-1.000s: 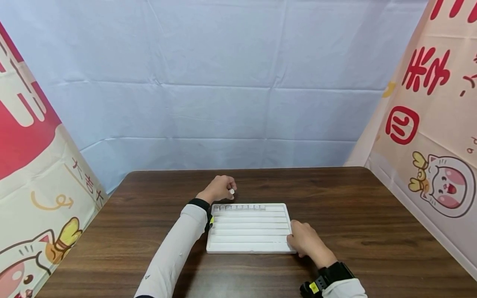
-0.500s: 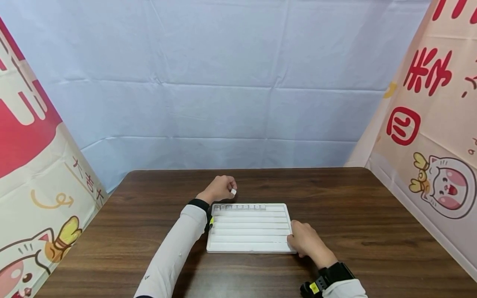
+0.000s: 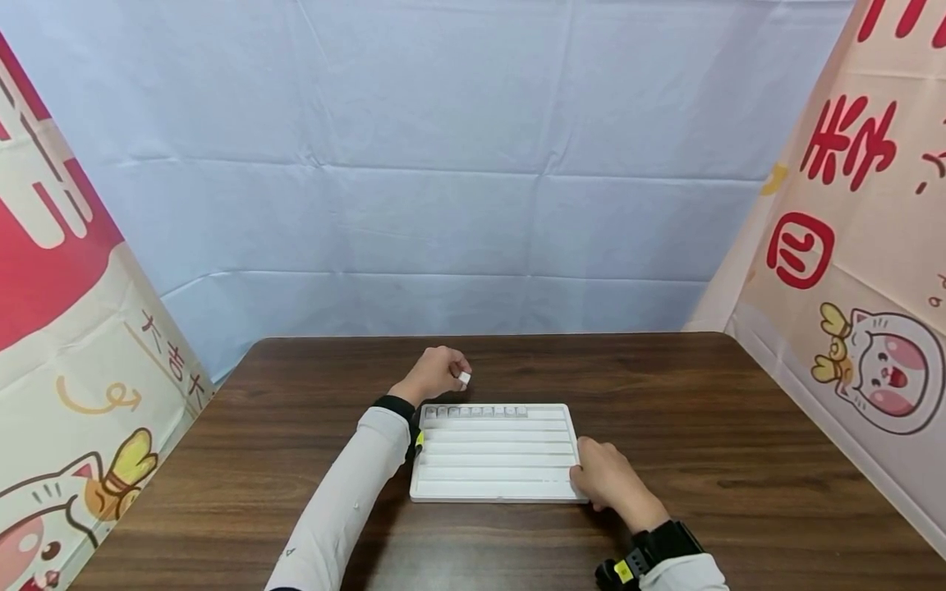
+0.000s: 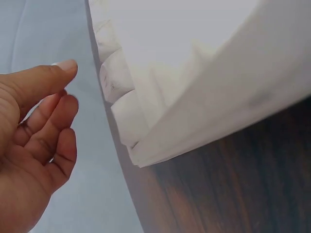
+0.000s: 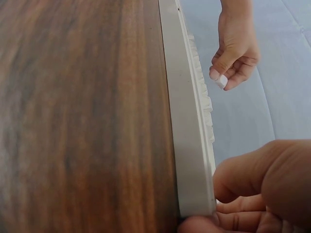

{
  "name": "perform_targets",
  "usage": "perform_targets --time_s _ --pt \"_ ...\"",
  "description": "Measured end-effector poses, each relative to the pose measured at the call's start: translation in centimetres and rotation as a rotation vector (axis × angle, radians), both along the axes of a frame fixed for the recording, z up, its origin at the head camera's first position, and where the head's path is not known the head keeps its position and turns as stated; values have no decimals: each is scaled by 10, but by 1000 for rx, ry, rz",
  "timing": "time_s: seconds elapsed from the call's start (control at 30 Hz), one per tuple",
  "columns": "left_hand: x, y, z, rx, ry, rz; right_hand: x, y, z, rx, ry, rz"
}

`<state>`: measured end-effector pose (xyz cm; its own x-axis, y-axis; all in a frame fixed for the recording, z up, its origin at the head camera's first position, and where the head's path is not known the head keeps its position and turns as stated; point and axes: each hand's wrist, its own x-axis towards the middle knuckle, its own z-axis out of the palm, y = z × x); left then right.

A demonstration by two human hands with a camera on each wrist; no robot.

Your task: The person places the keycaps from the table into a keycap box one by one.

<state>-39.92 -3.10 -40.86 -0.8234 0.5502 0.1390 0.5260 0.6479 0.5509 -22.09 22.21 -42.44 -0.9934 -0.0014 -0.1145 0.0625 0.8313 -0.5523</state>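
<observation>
A shallow white tray [image 3: 495,461] with ridged rows running across it lies on the table. Along its far row stand several small whitish blocks [image 3: 476,412], starting at the left end. Beyond the tray's far left edge, my left hand [image 3: 433,374] pinches one small white block [image 5: 222,81] between thumb and fingers, as the right wrist view shows. In the left wrist view that block is hidden behind the thumb and fingertips. My right hand [image 3: 608,474] grips the tray's right edge close to the near corner, thumb on the rim [image 5: 197,160].
The brown wood-grain table [image 3: 709,427] extends around the tray. A pale blue cloth [image 3: 443,213] hangs behind its far edge, and printed cloths [image 3: 857,246] flank it. Black straps with cameras [image 3: 650,558] sit on the wrists.
The small white block turns slightly in my left fingers, showing more of its face than a second ago. My right hand and the tray stay in place.
</observation>
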Motion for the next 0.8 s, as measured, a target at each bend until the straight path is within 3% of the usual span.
perform_targets --time_s 0.47,0.8 --pt "1 3 2 7 -47 70 0 0 0 6 -3 -2" --pt "1 3 3 -5 -38 56 -1 0 0 11 -12 -8"
